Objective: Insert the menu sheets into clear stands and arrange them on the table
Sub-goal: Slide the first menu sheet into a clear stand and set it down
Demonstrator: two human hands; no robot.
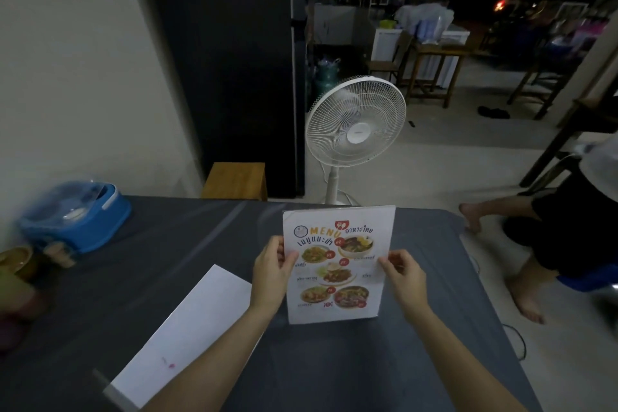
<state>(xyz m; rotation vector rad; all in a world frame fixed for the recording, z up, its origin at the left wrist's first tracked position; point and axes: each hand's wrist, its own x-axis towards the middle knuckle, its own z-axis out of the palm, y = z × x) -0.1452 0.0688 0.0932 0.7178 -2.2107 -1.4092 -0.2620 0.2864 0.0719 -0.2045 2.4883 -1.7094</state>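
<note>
Head view: our left hand (pixel 272 273) and right hand (pixel 403 274) pinch the menu stand (pixel 337 264) by its side edges. It stands upright, long axis vertical, at frame centre on the worktop (pixel 334 378).

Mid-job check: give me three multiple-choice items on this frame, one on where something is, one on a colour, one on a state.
1. Where does the blank white sheet lie relative to the menu stand?
A. To its left on the table
B. Behind it by the fan
C. On top of it

2. What colour is the lidded container at the table's far left?
A. Red
B. Blue
C. Green

3. How is the menu stand held?
A. Left hand only
B. Untouched
C. Both hands on its side edges

Answers: 1 A, the sheet lies flat left of the stand. 2 B, its body is blue. 3 C, the left hand and right hand pinch opposite edges.
</note>
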